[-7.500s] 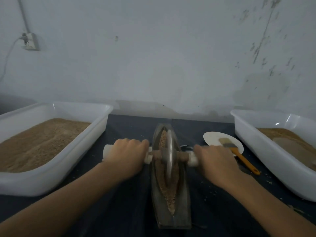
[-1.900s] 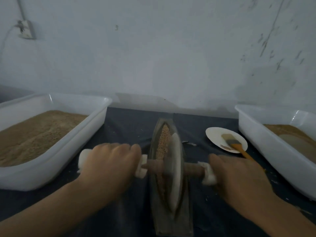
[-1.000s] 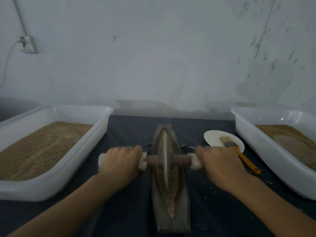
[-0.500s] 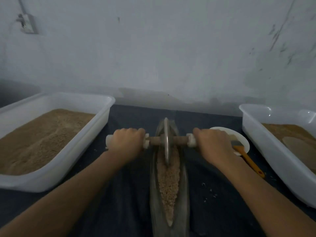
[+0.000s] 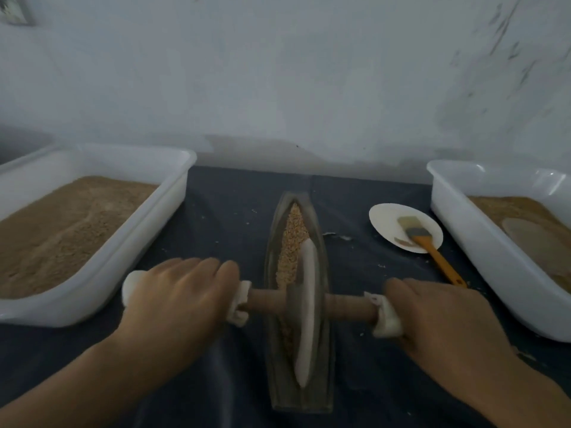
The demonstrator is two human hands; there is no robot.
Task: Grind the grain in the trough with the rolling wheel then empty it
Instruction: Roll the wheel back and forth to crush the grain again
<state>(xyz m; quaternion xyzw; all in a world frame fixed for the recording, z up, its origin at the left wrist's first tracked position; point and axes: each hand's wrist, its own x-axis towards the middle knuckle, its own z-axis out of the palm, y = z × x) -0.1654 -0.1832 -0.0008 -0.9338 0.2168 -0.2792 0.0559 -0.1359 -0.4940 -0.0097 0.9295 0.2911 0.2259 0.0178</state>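
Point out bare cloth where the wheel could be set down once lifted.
Bare dark cloth lies between the left white tub and the boat-shaped metal trough, and beyond the trough towards the wall. The right is crowded: white paper plate, orange-handled brush, right white tub.

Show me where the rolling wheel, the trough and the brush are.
rolling wheel (image 5: 307, 316), head view, on the disc's pale rim.
trough (image 5: 323, 393), head view, on its near right wall.
brush (image 5: 432, 253), head view, on the orange handle.
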